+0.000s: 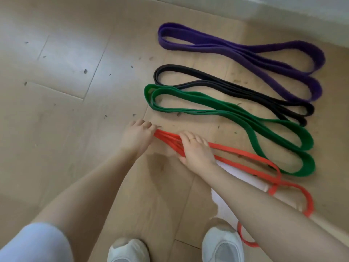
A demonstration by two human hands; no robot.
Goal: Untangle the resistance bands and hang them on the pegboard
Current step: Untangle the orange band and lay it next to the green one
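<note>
Head view: pale wood-plank floor [62, 103], flecked with small dark bits of debris, meeting a white wall base [294, 14] along the top right.

Four resistance bands on the floor, one of each colour, laid side by side in slanted folded loops. Farthest, nearest the wall: purple band [245, 52]. Next: black band [226, 87], thinner, just beside the purple at its right end. Then green band [236, 118], wide, doubled, its right loops just beside the black band's end. Nearest: red band [245, 156], thin, several strands, trailing right and down past the right forearm, one loop showing again beside the right shoe.

Left hand [137, 137] curled round the red band's left end, grip clamped on the bunched strands. Right hand [196, 150], ring on one finger, just beside the left, fingers pressed over the strands with the thumb below, grip pinching the red band.

Two white shoes at the bottom edge: left shoe [128, 250], right shoe [222, 244]. Pale sleeve [35, 242] at the lower left. Something white [243, 176] under the right forearm, unclear what.

Wide open floor to the left of the bands; tight room on the right, close to the wall. No pegboard in view.
</note>
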